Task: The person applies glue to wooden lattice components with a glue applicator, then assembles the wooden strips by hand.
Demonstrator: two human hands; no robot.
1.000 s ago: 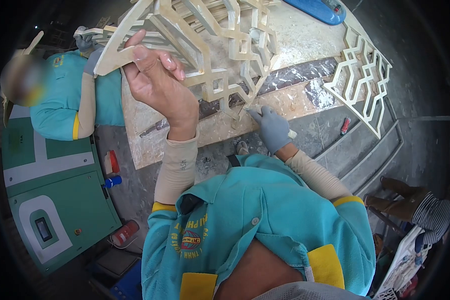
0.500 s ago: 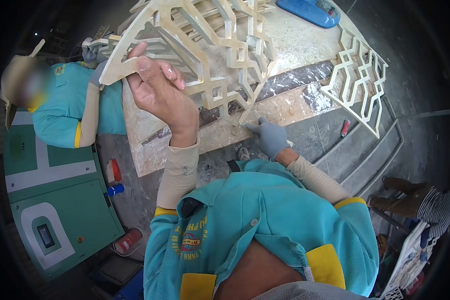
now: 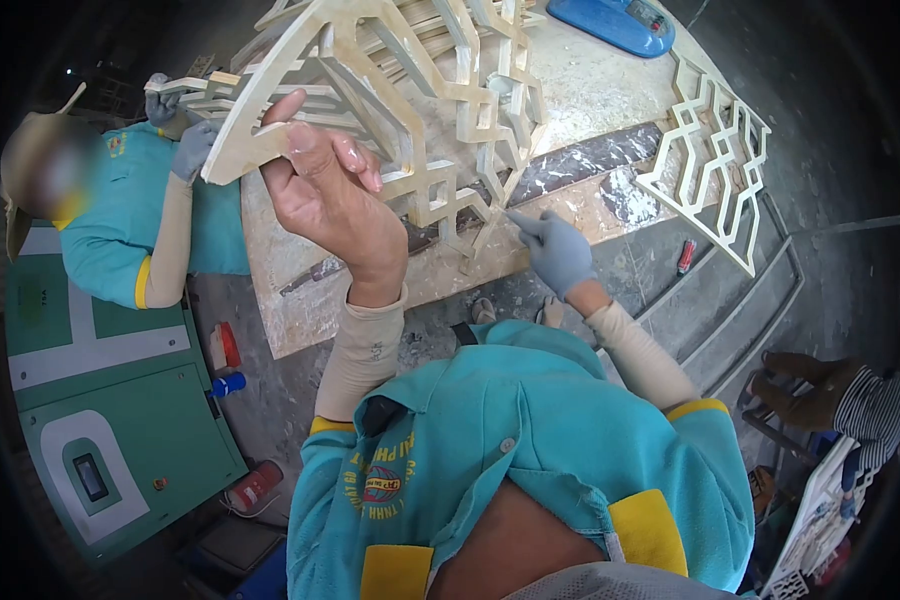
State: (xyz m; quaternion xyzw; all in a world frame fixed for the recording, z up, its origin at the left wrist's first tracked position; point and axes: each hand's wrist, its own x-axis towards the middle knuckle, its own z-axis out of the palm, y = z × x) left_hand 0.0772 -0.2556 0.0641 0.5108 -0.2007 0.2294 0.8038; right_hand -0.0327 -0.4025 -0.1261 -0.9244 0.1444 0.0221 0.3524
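Observation:
My bare left hand [image 3: 335, 195] is closed around the end of a pale wooden lattice panel [image 3: 410, 175], thumb on its face and fingers behind. The panel stands tilted up over the worktable [image 3: 290, 320], its angular bars running toward the far side. My right hand [image 3: 560, 252], in a grey glove, is at the panel's lower edge, index finger stretched out toward the corner. The other right fingers are partly hidden. A wet-looking white smear shows on my left fingertips.
A blue tool or tray [image 3: 615, 25] lies at the table's far side. A second lattice panel [image 3: 710, 150] overhangs the right edge. A co-worker [image 3: 120, 210] at the left holds wooden pieces. Below stand a green cabinet [image 3: 120, 400] and, at right, metal rails [image 3: 730, 330]. Another person [image 3: 840, 400] is farther right.
My right hand has shifted slightly right and its index finger now points up toward the panel's edge. My left hand and the panel have moved slightly.

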